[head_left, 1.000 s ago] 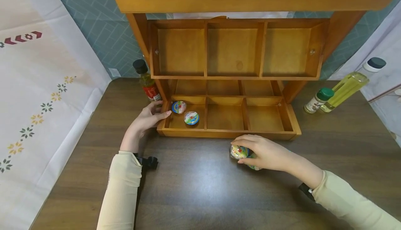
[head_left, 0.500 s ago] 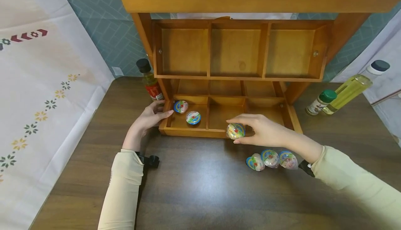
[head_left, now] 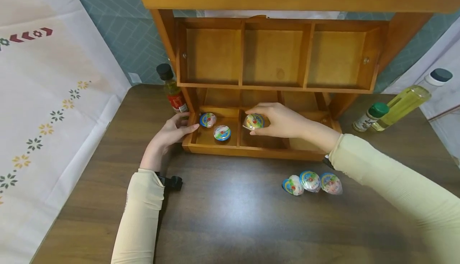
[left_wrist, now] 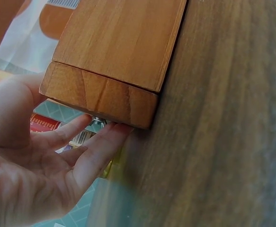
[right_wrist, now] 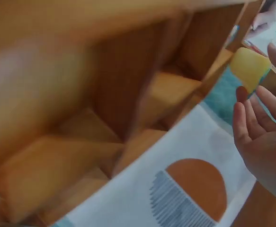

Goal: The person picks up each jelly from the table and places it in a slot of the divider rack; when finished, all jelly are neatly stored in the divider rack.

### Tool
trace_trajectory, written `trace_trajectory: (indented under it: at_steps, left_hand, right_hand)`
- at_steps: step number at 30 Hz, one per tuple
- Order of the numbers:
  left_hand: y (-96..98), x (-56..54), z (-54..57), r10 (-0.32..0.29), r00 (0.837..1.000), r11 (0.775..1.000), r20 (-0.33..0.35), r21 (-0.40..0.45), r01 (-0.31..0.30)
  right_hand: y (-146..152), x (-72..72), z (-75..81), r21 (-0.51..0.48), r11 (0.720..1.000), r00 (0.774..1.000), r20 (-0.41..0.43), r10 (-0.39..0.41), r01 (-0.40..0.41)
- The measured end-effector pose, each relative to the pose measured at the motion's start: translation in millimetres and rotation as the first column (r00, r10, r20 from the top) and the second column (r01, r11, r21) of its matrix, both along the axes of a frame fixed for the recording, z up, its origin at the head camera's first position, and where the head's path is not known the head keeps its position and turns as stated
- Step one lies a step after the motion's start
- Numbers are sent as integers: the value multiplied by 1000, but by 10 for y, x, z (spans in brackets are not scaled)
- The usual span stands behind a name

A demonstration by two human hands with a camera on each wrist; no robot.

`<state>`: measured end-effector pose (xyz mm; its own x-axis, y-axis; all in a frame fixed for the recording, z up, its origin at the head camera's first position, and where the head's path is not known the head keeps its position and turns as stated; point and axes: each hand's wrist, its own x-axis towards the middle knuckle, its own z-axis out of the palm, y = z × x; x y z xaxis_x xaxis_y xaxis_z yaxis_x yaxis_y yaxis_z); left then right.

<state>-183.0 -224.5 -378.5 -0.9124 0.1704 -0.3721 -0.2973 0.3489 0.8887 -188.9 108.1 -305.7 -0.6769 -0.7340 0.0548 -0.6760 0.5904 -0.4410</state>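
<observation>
Clock positions are read in the head view, 12 o'clock pointing away from me.

My right hand [head_left: 285, 121] grasps a yellow cup [head_left: 254, 121], pinched between thumb and fingers. The cup is located over the middle compartment of the lower tray [head_left: 223, 150]; I cannot tell whether its base contacts the compartment floor. The right wrist view shows its yellow body at my fingertips.

My left hand [head_left: 171, 133] grasps the 9 o'clock end of the lower tray, thumb over the rim, fingers against the outer face.

The left compartment contains two cups: a far cup [head_left: 208, 120] at 9 o'clock from the yellow cup, and a near cup [head_left: 222, 133] at about 8 o'clock from it.

Three more cups form a row on the table [head_left: 223, 220], between 4 and 5 o'clock from the yellow cup: a first cup [head_left: 293, 185], a second cup [head_left: 310, 181] and a third cup [head_left: 331, 183].

The upper tray [head_left: 273, 54], also three-compartment, is mounted at 12 o'clock above the lower one. A red-labelled bottle [head_left: 176, 97] stands near my left fingers, toward 12 o'clock. Near the tray's 3 o'clock end stand a green-capped jar [head_left: 371, 117] and, at 2 o'clock from it, an oil bottle [head_left: 405, 103].
</observation>
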Motion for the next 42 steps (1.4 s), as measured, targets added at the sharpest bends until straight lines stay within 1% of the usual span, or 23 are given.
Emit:
trace_trajectory:
  at_steps: [3,6,10,14,20,26,31,36,39,42]
  left_hand:
    - [-3,-2,12,8,1000,1000,-3,-3,-8]
    - [-2,-1,14,9,1000,1000,4,-2,-9]
    - [-1,-4,3,5,1000,1000,8,3,-5]
    - [-6,3,10,7,1000,1000,5,4,-7]
    - [-7,11,10,0,1000,1000,-1,-7,0]
    - [5,14,16,3,1000,1000,-6,-5,-3]
    - [2,18,13,1,1000,1000,-1,-7,-1]
    - [-10,18,21,8,1000,1000,1,-21,-8]
    - [-10,6,17,5,1000,1000,15,-21,-4]
    - [-5,-10,20,4,1000,1000,27,-19,-3]
  right_hand:
    - [-99,-106,39,47,999,1000,-19,7,-6]
    - [-144,-212,16,94,996,1000,11,-2,1]
    - [-149,-311,-75,132,991,999,40,-36,31]
    - [-158,-361,-186,155,987,998,43,-51,43]
    - [-181,-380,-327,227,972,995,51,-82,69]
    - [-194,-366,-395,254,964,995,42,-88,74]
    - [-208,-350,-404,281,957,994,51,-95,77]
    - [-218,-336,-358,316,945,993,56,-106,83]
    - [-207,-314,-327,342,935,994,19,-111,98]
    - [-176,-287,-295,343,932,993,-34,-112,117]
